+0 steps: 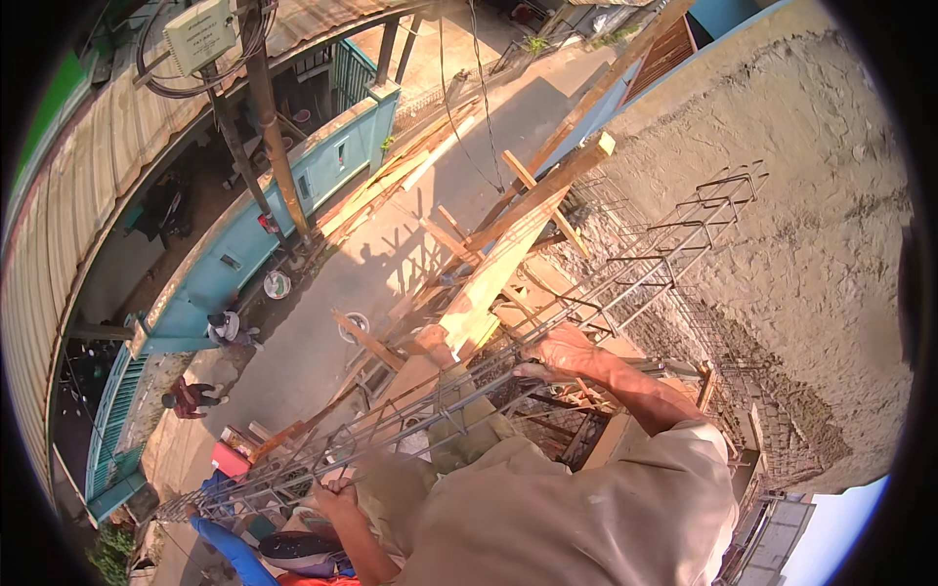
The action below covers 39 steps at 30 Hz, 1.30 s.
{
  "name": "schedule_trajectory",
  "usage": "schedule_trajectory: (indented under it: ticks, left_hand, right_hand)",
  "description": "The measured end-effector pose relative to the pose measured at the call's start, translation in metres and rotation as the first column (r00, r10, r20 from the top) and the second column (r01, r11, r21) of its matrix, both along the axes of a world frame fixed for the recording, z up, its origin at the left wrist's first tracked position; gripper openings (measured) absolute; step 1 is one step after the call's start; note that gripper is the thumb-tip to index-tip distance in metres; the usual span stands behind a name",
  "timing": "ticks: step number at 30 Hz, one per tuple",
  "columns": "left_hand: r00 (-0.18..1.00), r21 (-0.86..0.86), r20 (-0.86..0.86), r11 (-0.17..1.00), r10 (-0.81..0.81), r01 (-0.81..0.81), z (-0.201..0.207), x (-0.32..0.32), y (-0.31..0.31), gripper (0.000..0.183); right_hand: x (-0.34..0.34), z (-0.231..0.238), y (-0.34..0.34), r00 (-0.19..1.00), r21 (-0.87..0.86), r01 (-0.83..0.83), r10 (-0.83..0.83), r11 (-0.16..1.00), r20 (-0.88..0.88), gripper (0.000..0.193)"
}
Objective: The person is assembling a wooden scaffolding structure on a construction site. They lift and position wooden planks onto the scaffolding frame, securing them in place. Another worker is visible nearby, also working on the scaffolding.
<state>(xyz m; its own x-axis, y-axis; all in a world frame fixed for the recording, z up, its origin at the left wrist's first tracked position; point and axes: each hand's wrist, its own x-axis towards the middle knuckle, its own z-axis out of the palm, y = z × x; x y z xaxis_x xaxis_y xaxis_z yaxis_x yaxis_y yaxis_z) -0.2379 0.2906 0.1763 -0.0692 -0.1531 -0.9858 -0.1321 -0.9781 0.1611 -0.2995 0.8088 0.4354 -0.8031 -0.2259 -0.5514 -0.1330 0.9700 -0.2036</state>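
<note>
A long rebar cage [635, 291], made of thin bars joined by square stirrups, runs diagonally from the lower left to the upper right in front of me. My right hand [565, 352] is closed round its bars near the middle. Further down on the left, my left hand [337, 494] grips the same cage with curled fingers. At the cage's lower end, a co-worker's blue sleeve [230, 549] reaches up, its hand at the bars. Dark headwear [298, 552] shows beside that sleeve. My beige shirt hides what lies directly beneath me.
Timber beams and planks [503, 264] rise just beyond the cage. A rough plastered wall [782, 225] stands on the right. Far below lies a road [283, 342] with two people, a bucket [277, 284] and a blue wall [337, 176]. Cables hang overhead near a pole [274, 146].
</note>
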Motion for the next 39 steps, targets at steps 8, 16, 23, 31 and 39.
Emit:
schedule_trajectory:
  ticks: [8,16,23,31,39]
  left_hand:
    - [0.998,-0.104,0.052,0.994,0.035,-0.03,0.132,-0.009,0.083,0.045]
    - [0.986,-0.155,-0.144,0.982,0.082,-0.104,0.208,0.01,0.162,0.031]
    - [0.969,-0.23,-0.145,0.946,0.199,-0.228,0.27,0.002,0.2,0.019]
    - [0.958,-0.254,-0.159,0.927,0.24,-0.275,0.26,-0.004,0.207,0.026]
    - [0.952,-0.225,-0.115,0.926,0.282,-0.302,0.238,0.012,0.217,0.029]
  right_hand:
    - [-0.013,0.064,0.1,0.984,-0.2,-0.014,-0.021,0.98,-0.175,0.056]
    - [-0.043,0.103,0.142,0.961,-0.061,0.182,-0.19,0.981,-0.199,0.057]
    - [-0.077,0.14,0.149,0.889,0.136,0.007,0.056,0.991,-0.455,0.051]
    - [-0.122,0.13,0.162,0.852,0.297,0.067,0.1,0.953,-0.514,0.061]
    - [-0.12,0.141,0.153,0.878,0.203,-0.064,0.152,0.977,-0.454,0.061]
